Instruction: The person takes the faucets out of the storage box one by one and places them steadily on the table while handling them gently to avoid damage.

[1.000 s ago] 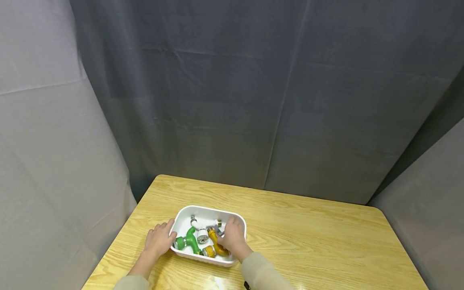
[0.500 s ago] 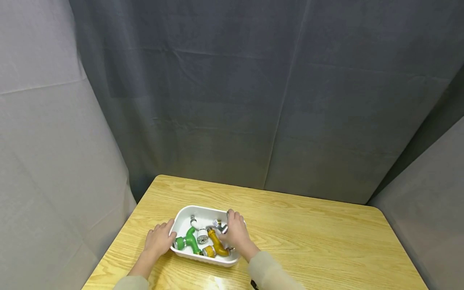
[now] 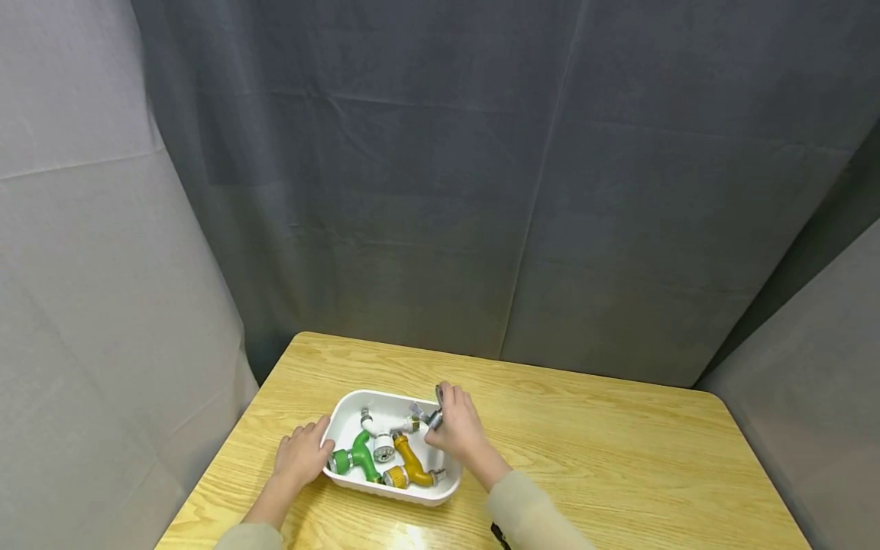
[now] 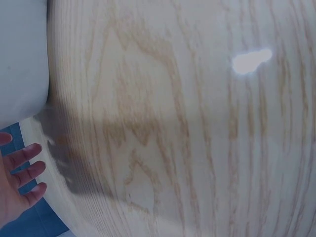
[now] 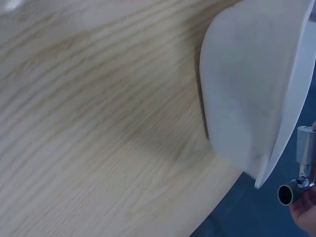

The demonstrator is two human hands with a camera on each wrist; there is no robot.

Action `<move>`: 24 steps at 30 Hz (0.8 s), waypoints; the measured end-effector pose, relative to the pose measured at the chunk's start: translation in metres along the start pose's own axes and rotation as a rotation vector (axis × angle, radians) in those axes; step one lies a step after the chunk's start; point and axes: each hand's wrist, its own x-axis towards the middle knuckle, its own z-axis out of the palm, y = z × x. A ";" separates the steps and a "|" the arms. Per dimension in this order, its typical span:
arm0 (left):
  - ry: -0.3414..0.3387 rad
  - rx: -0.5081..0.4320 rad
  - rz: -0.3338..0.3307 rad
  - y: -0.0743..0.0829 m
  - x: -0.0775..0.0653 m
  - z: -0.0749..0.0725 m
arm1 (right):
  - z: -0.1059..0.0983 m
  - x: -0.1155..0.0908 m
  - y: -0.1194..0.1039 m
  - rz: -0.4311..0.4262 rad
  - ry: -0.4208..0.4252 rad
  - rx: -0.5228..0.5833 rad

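A white plastic tray (image 3: pixel 385 495) holds a green tap (image 3: pixel 362 456), a yellow tap (image 3: pixel 412 464) and a white tap (image 3: pixel 383 443). My right hand (image 3: pixel 462 429) grips a chrome tap (image 3: pixel 435 418) above the tray's right end. In the right wrist view, the round open end of the chrome tap (image 5: pixel 286 194) points out from the fingers beyond the tray wall (image 5: pixel 242 89). My left hand (image 3: pixel 300 456) rests against the tray's left side with relaxed, fairly straight fingers. In the left wrist view, the spread fingers of that left hand (image 4: pixel 17 180) show near the tray's corner.
The tray stands on a light wooden table (image 3: pixel 584 443), toward its left front. A dark grey curtain (image 3: pixel 440 191) hangs behind the table. Light grey cloth (image 3: pixel 103 267) hangs on the left, and more grey cloth (image 3: pixel 825 367) on the right.
My right hand has lifted the chrome tap from among the others and moved it up and right, uncovering the yellow tap's end. The left hand and tray have stayed put.
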 end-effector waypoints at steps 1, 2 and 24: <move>0.000 0.000 -0.001 0.000 0.000 0.000 | -0.002 0.000 0.002 -0.004 0.012 0.002; 0.000 -0.001 -0.002 0.000 0.000 0.000 | -0.003 0.001 0.005 -0.007 0.022 -0.003; -0.003 -0.007 -0.011 0.003 -0.002 -0.001 | -0.006 -0.012 0.071 0.048 0.316 0.050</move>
